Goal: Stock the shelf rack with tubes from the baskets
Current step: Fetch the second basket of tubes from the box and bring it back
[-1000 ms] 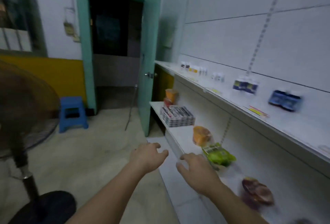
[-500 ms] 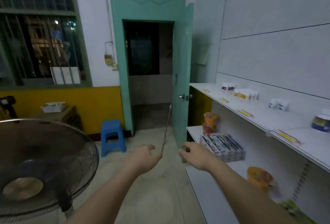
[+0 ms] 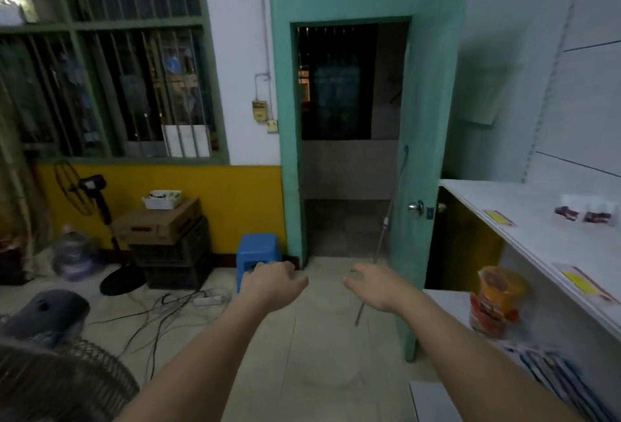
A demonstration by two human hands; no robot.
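Both arms reach out in front of me over the floor. My left hand (image 3: 273,283) hangs with loosely curled fingers and holds nothing. My right hand (image 3: 376,285) is also relaxed and holds nothing. The white shelf rack (image 3: 524,220) runs along the right wall. On its upper shelf stand a few small boxes (image 3: 586,213) and yellow price labels. An orange cup stack (image 3: 495,300) and a pile of flat packs (image 3: 554,371) sit on the lower shelf. No basket and no tube are in view.
A teal door (image 3: 426,159) stands open ahead with a thin rod (image 3: 383,236) leaning on it. A blue stool (image 3: 257,253) is beside the doorway. Cables (image 3: 168,310), crates with a cardboard box (image 3: 161,223), a water jug and two fans (image 3: 50,371) occupy the left floor.
My view has swung left and up, away from the shelf toward the doorway. The shelf goods have slid to the right edge. Both hands stay raised and hold nothing.
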